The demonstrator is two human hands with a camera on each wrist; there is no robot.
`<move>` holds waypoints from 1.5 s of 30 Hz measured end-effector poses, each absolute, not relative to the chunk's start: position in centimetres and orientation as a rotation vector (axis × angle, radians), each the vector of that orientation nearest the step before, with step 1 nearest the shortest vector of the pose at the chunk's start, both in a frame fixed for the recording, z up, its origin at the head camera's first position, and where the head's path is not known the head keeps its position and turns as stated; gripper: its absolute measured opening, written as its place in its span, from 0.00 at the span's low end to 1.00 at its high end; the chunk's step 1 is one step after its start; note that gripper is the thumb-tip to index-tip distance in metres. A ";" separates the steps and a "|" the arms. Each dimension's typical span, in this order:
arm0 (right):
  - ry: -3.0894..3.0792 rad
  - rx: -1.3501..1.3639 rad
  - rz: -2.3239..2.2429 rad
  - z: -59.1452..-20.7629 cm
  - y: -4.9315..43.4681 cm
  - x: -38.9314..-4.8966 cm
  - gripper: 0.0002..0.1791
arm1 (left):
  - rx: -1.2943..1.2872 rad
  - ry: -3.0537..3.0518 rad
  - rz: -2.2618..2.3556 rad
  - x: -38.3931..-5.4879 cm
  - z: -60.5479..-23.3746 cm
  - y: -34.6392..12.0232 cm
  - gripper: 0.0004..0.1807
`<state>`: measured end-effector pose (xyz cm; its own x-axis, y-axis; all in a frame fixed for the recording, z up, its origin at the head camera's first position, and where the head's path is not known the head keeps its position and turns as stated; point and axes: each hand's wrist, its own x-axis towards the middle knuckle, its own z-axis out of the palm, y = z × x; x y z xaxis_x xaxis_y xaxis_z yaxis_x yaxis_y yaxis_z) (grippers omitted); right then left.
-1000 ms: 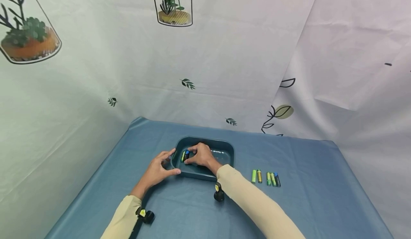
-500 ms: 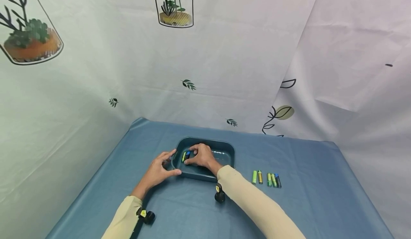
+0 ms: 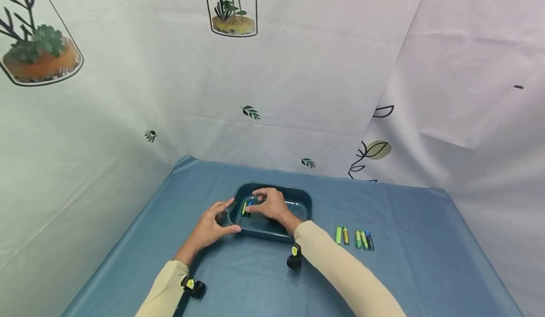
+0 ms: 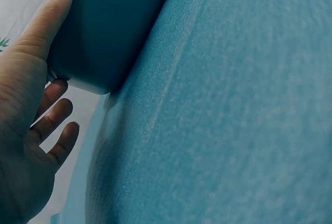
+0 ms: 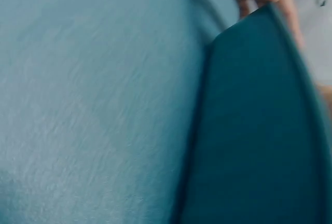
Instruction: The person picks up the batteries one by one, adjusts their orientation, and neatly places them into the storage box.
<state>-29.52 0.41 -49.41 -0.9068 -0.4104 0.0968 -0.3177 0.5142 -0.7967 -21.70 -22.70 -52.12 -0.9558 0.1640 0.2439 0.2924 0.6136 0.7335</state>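
A dark teal tray [image 3: 272,236] with raised walls lies on the blue cloth. At its left front corner my left hand [image 3: 208,227] rests with thumb and forefinger spread along the rim; in the left wrist view the thumb [image 4: 49,19] lies on the outer wall and the other fingers hang relaxed. Inside, at the left end, a green battery [image 3: 244,208] and a blue-topped dark battery [image 3: 250,204] lie side by side. My right hand [image 3: 272,205] is over the tray, thumb and fingers apart, its thumb overlapping the dark battery. The right wrist view hides its fingertips behind the tray wall.
Right of the tray lie a light green battery [image 3: 338,235] and a gold-green battery [image 3: 346,235]. Beyond them are two green batteries [image 3: 361,240] and a blue-topped dark battery [image 3: 369,241]. Printed white cloth [image 3: 272,80] hangs behind the table.
My right hand has lifted slightly and moved a little to the right, its fingers spreading away from the blue-topped battery. The left hand stays at the tray's corner.
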 end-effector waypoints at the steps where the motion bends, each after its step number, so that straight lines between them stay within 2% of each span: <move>1: 2.634 -0.644 -1.376 -49.0 0.7 -29.4 0.28 | -0.384 -2.682 -1.262 -21.7 -52.1 -22.6 0.52; 15: 2.613 -0.693 -1.573 -42.5 7.4 -25.6 0.25 | -0.385 -2.652 -1.244 -21.7 -52.4 -22.4 0.51; 23: 2.733 -0.696 -1.549 -40.2 12.8 -23.8 0.28 | -0.375 -2.663 -1.244 -21.5 -51.9 -22.5 0.52; 30: 2.832 -0.598 -1.517 -40.7 18.7 -22.6 0.28 | -0.360 -2.676 -1.226 -21.3 -51.8 -22.3 0.51; 45: 3.076 -0.522 -1.425 -45.2 27.7 -21.1 0.27 | -0.352 -2.675 -1.218 -21.4 -52.0 -22.4 0.52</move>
<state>-21.14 27.70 -45.25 -0.9133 -0.1489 0.3791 -0.3855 0.6166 -0.6865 -21.37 -22.39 -51.95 -0.9555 0.1385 0.2603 0.2873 0.6361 0.7161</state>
